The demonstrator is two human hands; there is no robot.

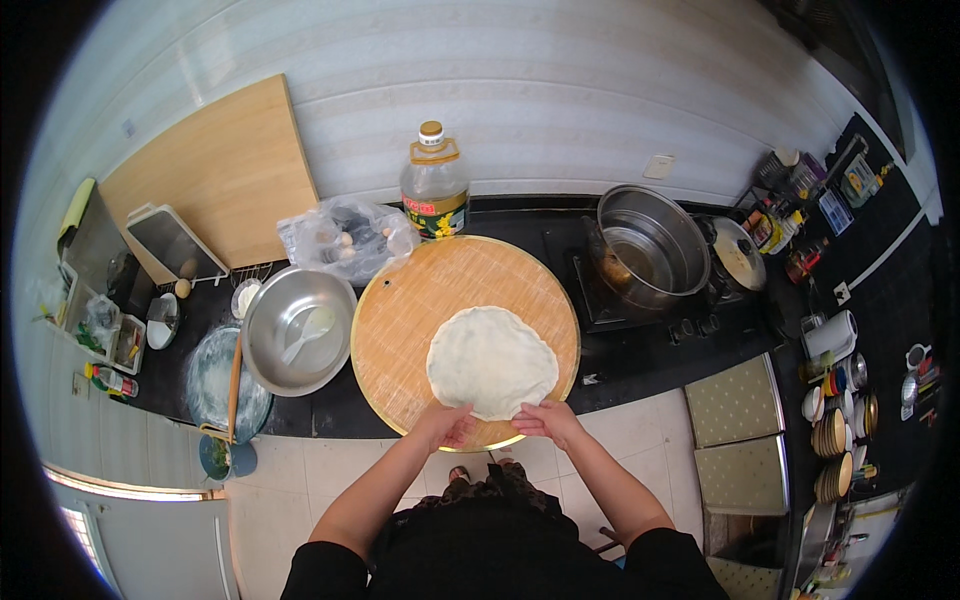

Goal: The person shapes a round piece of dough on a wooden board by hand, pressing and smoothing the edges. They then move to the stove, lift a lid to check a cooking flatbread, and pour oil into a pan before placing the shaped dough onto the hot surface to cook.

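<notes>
A flat round of pale dough [491, 361] with a crimped rim lies on a round woven board [409, 300] with a yellow edge, which overhangs the front of the black counter. At the dough's near left edge is my left hand [448, 426], its fingertips touching the rim. My right hand [546, 421] pinches the near right edge between thumb and fingers. Whether the left fingers also grip the dough is unclear. Left of the board stands a steel bowl [259, 337] with a pale spatula or spoon [309, 334] inside.
A floured tray or basin [210, 382] with a rolling pin [235, 382] across it is at the left. Behind the board are a bag of eggs [360, 240] and an oil bottle [435, 187]. A large steel pot [652, 247] stands on the stove at right.
</notes>
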